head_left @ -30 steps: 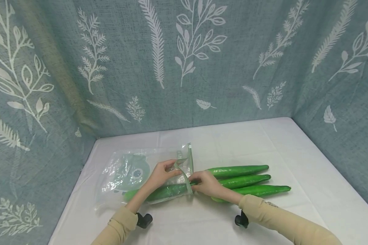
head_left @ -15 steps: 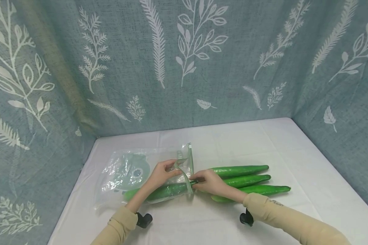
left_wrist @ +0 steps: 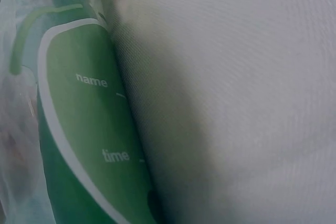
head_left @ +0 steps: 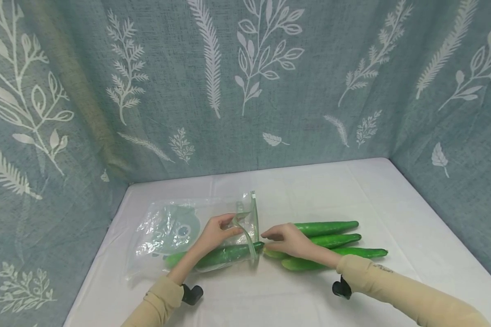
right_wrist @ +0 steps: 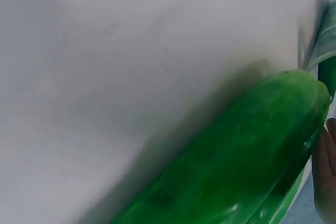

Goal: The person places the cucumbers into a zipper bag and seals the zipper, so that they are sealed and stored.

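A clear zip bag (head_left: 176, 227) with a pale green print lies on the left of the table. My left hand (head_left: 217, 230) pinches the green zip edge at its mouth. Inside the bag lies one cucumber (head_left: 225, 255), its dark tip poking out at the opening. The words "name" and "time" on the bag (left_wrist: 94, 114) show over it in the left wrist view. My right hand (head_left: 289, 240), fingers loosely bent and holding nothing, is over the left ends of three more cucumbers (head_left: 335, 227), partly hiding them. The right wrist view shows the nearest cucumber (right_wrist: 241, 145) close up.
A white cloth covers the table (head_left: 311, 190). Blue-green curtain (head_left: 245, 150) with white leaf patterns stands behind it and at both sides. A black camera mount (head_left: 192, 294) sits at the left wrist, another mount (head_left: 342, 288) at the right.
My right hand has let go of the bagged cucumber's tip and moved right, over the loose cucumbers. My left hand has stayed at the bag's mouth.
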Demonstrator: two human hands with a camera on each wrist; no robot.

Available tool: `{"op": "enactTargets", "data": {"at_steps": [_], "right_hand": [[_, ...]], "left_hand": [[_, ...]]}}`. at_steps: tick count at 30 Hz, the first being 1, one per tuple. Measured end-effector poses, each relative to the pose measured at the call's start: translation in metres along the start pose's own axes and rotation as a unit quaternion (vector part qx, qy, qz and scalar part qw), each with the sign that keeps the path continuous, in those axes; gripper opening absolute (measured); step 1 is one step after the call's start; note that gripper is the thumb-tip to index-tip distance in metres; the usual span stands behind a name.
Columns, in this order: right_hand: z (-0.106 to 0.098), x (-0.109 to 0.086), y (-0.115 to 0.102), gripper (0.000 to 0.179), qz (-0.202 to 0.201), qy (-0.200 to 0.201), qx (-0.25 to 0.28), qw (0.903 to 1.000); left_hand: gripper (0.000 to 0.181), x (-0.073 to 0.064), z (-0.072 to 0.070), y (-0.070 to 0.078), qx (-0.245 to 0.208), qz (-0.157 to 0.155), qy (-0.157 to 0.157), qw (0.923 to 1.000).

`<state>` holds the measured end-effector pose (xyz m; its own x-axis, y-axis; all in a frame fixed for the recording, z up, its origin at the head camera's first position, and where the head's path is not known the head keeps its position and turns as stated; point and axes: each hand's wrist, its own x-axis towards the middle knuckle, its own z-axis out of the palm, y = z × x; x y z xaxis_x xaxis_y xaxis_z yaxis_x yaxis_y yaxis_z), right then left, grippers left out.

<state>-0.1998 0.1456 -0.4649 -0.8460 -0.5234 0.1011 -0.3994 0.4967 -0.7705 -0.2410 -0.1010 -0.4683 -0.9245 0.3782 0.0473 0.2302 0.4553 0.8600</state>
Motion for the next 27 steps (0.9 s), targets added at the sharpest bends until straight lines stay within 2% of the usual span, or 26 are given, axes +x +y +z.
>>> {"op": "enactTargets", "data": {"at_steps": [10,18,27], "right_hand": [[-0.022,-0.013,0.004,0.032,0.002,-0.004,0.007,1.0000],[-0.039,-0.022,0.012,0.033,0.022,0.017,-0.020,0.9994],[-0.059,-0.034,0.022,0.034,0.031,0.009,-0.029,0.9991]], "left_hand": [[0.046,0.001,0.001,-0.003,-0.005,-0.005,-0.001,1.0000],[0.046,0.000,0.002,-0.004,-0.014,0.001,-0.006,0.9999],[0.046,0.000,0.001,-0.002,-0.015,0.006,-0.009,0.9998]]}}
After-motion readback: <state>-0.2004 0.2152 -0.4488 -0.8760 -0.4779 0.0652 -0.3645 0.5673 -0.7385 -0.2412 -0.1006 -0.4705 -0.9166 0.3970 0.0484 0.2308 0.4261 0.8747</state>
